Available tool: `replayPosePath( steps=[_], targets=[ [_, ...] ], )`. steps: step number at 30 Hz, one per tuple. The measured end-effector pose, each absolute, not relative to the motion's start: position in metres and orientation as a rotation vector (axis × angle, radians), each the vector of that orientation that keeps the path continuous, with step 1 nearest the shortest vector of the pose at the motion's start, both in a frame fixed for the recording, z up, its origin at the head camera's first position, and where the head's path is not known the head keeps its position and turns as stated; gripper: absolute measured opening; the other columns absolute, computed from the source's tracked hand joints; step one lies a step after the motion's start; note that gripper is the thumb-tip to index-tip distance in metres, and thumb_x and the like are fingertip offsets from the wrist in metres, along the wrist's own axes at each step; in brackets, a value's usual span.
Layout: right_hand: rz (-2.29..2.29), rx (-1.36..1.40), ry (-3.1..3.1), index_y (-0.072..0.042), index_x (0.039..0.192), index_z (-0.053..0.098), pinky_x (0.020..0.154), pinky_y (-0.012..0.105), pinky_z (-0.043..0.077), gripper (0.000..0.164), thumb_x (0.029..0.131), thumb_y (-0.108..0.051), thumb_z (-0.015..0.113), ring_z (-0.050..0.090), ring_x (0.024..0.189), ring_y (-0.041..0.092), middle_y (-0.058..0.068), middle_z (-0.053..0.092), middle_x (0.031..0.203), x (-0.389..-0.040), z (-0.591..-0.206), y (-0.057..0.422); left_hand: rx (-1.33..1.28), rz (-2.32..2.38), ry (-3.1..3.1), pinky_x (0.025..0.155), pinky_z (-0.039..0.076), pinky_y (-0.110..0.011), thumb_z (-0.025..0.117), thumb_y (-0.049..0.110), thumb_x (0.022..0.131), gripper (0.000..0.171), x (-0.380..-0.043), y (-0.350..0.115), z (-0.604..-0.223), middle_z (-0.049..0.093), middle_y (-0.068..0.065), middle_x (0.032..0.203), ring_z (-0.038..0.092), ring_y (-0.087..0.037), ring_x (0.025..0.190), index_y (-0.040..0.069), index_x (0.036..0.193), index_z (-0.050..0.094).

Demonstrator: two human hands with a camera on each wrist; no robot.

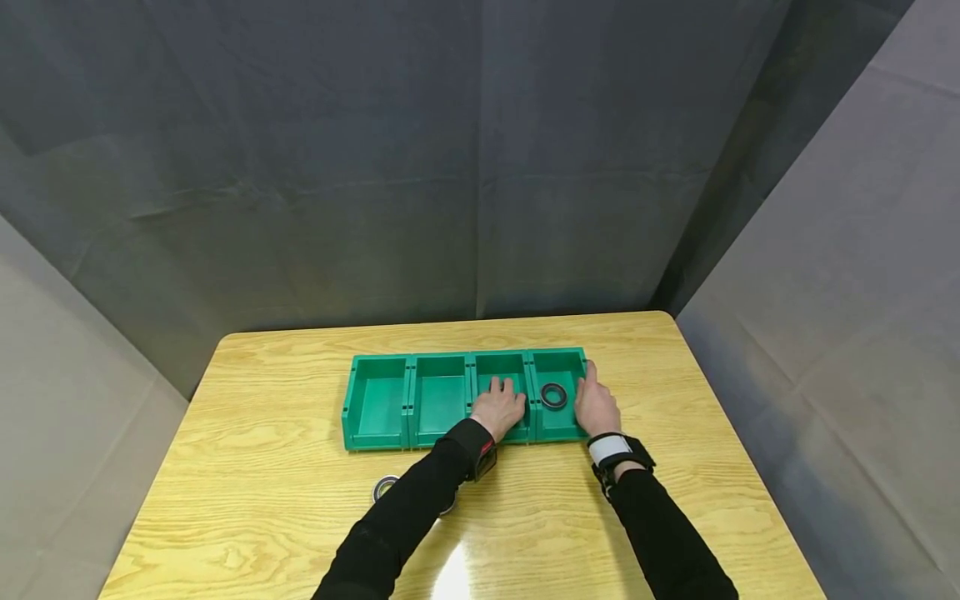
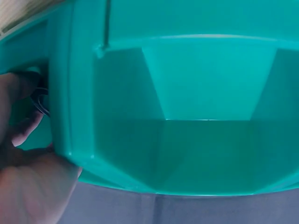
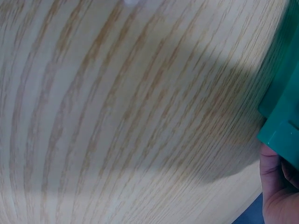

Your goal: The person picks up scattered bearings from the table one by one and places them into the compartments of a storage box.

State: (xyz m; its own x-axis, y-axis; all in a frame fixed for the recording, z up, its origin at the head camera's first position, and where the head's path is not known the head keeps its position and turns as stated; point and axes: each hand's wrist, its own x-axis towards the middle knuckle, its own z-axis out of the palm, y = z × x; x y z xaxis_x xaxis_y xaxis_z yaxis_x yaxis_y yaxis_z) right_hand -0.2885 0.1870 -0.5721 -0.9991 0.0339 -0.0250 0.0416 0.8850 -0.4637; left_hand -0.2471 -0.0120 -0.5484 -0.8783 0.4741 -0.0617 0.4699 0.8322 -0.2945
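A row of green storage bins point(image 1: 440, 357) stands on the table. My left hand point(image 1: 498, 408) reaches into the third compartment from the left. In the left wrist view its fingers pinch a dark ring-shaped bearing point(image 2: 41, 100), partly hidden by the bin wall and the fingers. My right hand point(image 1: 597, 407) grips the right side wall of the rightmost bin. In the right wrist view a finger point(image 3: 271, 170) lies against the bin's edge. A black-rimmed bearing point(image 1: 553, 396) lies flat in the rightmost compartment, just left of the right hand.
Another bearing point(image 1: 384, 487) lies on the wooden table point(image 1: 247, 467) near the left forearm. Beside it, the edge of one more round piece point(image 1: 448, 507) shows from under the sleeve. Grey curtains point(image 1: 375, 167) hang behind and at both sides of the table.
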Motion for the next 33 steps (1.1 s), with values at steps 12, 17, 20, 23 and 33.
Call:
replayPosePath(
  steps=[12,17,20,23,33],
  targets=[
    [-0.756,0.047,3.017,-0.004,0.152,0.027,0.063,0.058,0.054,0.046,0.110,-0.021,0.036,0.069,0.083,0.050,0.034,0.069,0.104,-0.287,-0.571,0.184,-0.762,0.407,-3.046,0.067,0.060,-0.033,0.069,0.017,0.096,0.018,-0.258,-0.013,-0.559,0.069,-0.007,0.109,0.067,-0.026,0.095,0.021,0.113,0.074],
    [-0.769,0.036,3.038,-0.004,0.151,0.029,0.061,0.059,0.053,0.045,0.110,-0.021,0.036,0.068,0.080,0.050,0.034,0.069,0.100,-0.287,-0.571,0.187,-0.755,0.340,-3.014,0.069,0.059,-0.035,0.069,0.014,0.096,0.012,-0.260,-0.014,-0.559,0.070,-0.003,0.090,0.067,-0.022,0.076,0.022,0.098,0.077],
    [-0.774,0.027,3.037,-0.003,0.151,0.029,0.060,0.058,0.053,0.045,0.110,-0.020,0.036,0.068,0.078,0.050,0.034,0.070,0.098,-0.287,-0.571,0.187,-0.742,0.354,-2.979,0.074,0.058,-0.036,0.068,0.014,0.096,0.014,-0.260,-0.014,-0.561,0.070,-0.001,0.089,0.067,-0.021,0.076,0.023,0.095,0.078],
    [-0.777,0.030,3.031,-0.002,0.151,0.028,0.057,0.056,0.052,0.045,0.110,-0.020,0.036,0.068,0.076,0.049,0.033,0.070,0.096,-0.287,-0.571,0.188,-0.721,0.380,-2.936,0.081,0.058,-0.035,0.068,0.015,0.096,0.015,-0.260,-0.014,-0.563,0.071,0.001,0.090,0.068,-0.020,0.078,0.025,0.093,0.079],
    [-0.763,0.046,3.017,-0.003,0.152,0.027,0.058,0.056,0.052,0.046,0.110,-0.020,0.036,0.068,0.077,0.048,0.033,0.070,0.098,-0.287,-0.569,0.187,-0.682,0.518,-2.982,0.121,0.037,-0.036,0.061,0.018,0.101,0.033,-0.255,-0.016,-0.562,0.067,0.001,0.133,0.068,-0.017,0.118,0.024,0.133,0.067]
  ],
)
